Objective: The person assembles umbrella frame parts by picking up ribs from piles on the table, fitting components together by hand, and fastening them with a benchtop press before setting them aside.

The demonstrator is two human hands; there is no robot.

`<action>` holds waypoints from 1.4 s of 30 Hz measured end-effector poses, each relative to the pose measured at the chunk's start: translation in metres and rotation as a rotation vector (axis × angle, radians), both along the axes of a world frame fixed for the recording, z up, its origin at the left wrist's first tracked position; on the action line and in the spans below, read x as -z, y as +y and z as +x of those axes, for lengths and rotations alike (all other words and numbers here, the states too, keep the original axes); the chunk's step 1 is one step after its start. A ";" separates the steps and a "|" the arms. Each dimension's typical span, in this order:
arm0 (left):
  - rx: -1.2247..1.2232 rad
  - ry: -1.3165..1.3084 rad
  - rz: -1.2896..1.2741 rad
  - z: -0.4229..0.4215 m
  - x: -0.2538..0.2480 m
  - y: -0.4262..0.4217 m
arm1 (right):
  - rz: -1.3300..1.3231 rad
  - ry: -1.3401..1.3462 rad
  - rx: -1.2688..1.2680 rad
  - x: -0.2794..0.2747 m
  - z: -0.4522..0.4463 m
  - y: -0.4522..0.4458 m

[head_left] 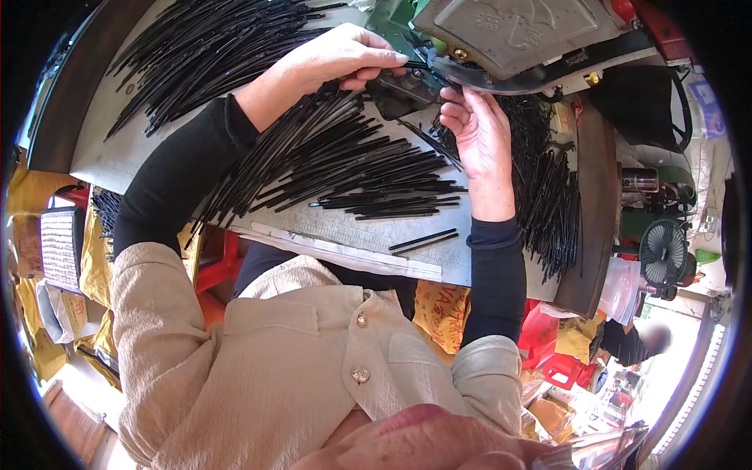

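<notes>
My left hand (pixel 352 59) is closed in a pinch on a thin black strip (pixel 417 65), at the working point of a machine. My right hand (pixel 478 125) is on the other side of that point, thumb and forefinger pinched on what looks like the far end of the strip; the fingers partly hide it. The machine (pixel 517 35) has a grey metal cover with raised characters and a green body behind. Many loose black strips (pixel 368 168) lie fanned out below my hands, and a larger heap (pixel 211 55) is at the upper left.
Two separate strips (pixel 423 241) lie near the front edge of the pale worktable (pixel 345 235), which has ruler markings. A tangled pile of black strips (pixel 548 196) is to the right. Beyond stand a small fan (pixel 664 251), red stools, yellow bags and another person (pixel 627 342).
</notes>
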State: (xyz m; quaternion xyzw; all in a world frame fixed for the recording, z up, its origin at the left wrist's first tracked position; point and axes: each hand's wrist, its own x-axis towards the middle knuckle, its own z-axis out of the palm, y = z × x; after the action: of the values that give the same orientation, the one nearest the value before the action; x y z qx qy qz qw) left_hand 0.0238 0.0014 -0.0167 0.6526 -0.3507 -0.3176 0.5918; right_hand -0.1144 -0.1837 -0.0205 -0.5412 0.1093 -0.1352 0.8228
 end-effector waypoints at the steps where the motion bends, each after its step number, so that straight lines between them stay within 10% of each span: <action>1: 0.000 0.001 -0.001 0.001 0.000 0.001 | 0.000 -0.006 -0.008 0.001 0.000 0.000; 29: 0.014 -0.106 0.017 -0.001 -0.011 0.000 | 0.064 -0.024 0.020 0.005 0.002 -0.012; 38: 0.230 -0.193 0.194 -0.006 -0.009 0.003 | -1.189 -0.036 -0.028 -0.019 -0.010 0.033; 42: 0.326 -0.251 0.178 -0.002 -0.005 0.003 | -1.331 -0.034 -0.074 -0.023 -0.014 0.037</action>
State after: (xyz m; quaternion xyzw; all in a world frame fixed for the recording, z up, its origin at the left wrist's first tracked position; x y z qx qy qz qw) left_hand 0.0216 0.0041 -0.0113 0.6714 -0.4928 -0.3552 0.4245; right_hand -0.1289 -0.1467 0.0021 -0.9347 -0.0290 -0.1541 0.3190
